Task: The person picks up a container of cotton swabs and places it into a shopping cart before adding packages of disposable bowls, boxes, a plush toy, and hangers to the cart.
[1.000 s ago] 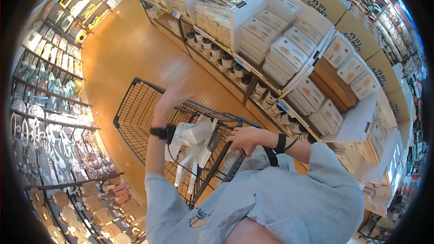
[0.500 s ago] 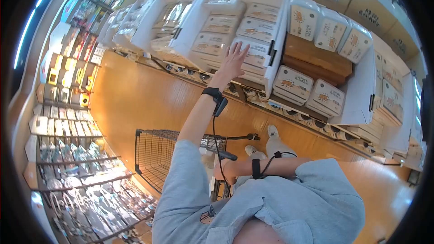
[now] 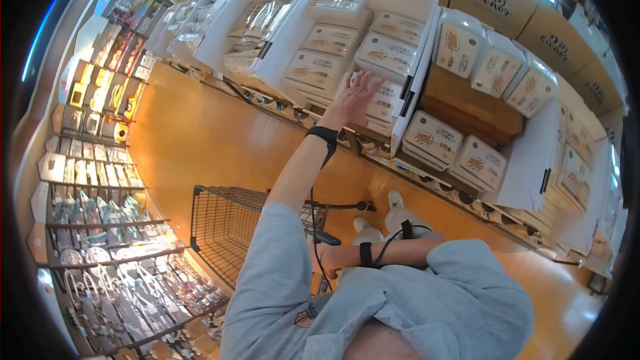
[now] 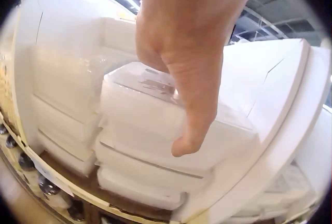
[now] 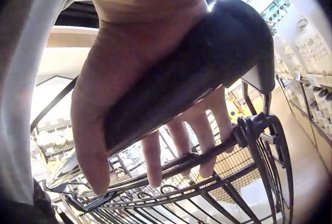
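My left hand (image 3: 353,101) is over a white pack of takeaway boxes (image 3: 385,103) at the front of a stack in a white display bin. Its fingers are spread and slightly bent across the pack's printed top. In the left wrist view the thumb (image 4: 194,125) points down in front of the stack's pale side (image 4: 140,105), while the other fingers are hidden. Low by my body, my right hand (image 5: 135,58) grips the dark handle (image 5: 176,79) of a shopping cart (image 3: 227,227), thumb on one side and fingers hanging over the other.
More box packs (image 3: 315,70) fill the bin beside the stack. A neighbouring bin (image 3: 533,183) holds further packs around a brown block (image 3: 477,103). Cardboard cartons (image 3: 493,0) line the back. Hanging goods (image 3: 120,293) cover shelves at left, across the wooden floor (image 3: 187,140).
My left hand has swung from above the cart to the bin; its spread fingers have since bent more over the front pack. The view has turned toward the bins; my right hand stays at the cart handle.
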Available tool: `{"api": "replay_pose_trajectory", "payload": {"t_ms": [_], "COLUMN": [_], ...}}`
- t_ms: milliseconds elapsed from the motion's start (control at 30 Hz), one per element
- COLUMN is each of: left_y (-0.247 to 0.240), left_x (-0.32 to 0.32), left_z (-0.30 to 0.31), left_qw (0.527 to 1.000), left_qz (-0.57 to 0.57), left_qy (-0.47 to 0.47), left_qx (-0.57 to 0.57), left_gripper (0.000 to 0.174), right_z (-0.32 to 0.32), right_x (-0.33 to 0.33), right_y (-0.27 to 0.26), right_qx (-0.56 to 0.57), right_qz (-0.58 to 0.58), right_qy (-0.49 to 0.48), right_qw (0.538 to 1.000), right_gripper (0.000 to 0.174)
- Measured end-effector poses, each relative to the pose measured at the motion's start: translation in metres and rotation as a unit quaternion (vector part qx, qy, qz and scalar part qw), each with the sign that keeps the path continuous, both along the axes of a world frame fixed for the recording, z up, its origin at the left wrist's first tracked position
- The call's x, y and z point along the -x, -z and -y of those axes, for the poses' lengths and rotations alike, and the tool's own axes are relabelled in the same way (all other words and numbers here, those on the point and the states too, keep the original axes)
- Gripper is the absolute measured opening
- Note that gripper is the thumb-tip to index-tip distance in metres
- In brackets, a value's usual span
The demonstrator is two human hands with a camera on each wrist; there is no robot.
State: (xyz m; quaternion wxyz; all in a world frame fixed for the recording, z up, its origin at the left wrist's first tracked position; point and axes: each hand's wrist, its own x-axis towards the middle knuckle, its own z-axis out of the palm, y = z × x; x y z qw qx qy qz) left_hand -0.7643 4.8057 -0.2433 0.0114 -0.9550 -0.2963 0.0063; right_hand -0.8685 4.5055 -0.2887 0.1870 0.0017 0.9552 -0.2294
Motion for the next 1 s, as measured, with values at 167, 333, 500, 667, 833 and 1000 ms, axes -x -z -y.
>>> {"api": "replay_pose_trajectory", "payload": {"t_ms": [167,333,500,667,833,1000], "left_y": [0.040,0.003,-0.049,-0.030,0.136,0.096], "left_x": [0.012,0.079,0.249,0.403,0.515,0.435], "left_z": [-0.015,0.027,0.117,0.250,0.334,0.254], "left_qw": [0.996,0.993,0.971,0.887,0.820,0.862], "left_qz": [0.016,0.041,0.148,0.178,0.112,0.107], "left_qy": [0.065,0.008,-0.149,-0.426,-0.543,-0.475], "left_qx": [-0.054,-0.111,-0.118,0.011,0.141,0.139], "left_gripper": [0.127,0.106,0.099,0.121,0.131,0.110], "right_z": [-0.001,-0.006,0.005,0.006,0.004,0.002], "right_x": [0.012,0.005,0.028,0.025,0.020,0.027], "right_y": [0.010,0.011,0.050,0.066,0.052,0.057], "right_qx": [0.009,0.087,0.024,0.009,0.064,0.049], "right_qz": [0.064,0.008,-0.050,-0.181,-0.109,-0.088], "right_qy": [-0.010,0.105,0.054,0.061,0.072,0.038], "right_qw": [0.998,0.991,0.997,0.982,0.989,0.994], "right_gripper": [0.049,0.045,0.047,0.041,0.039,0.039]}}
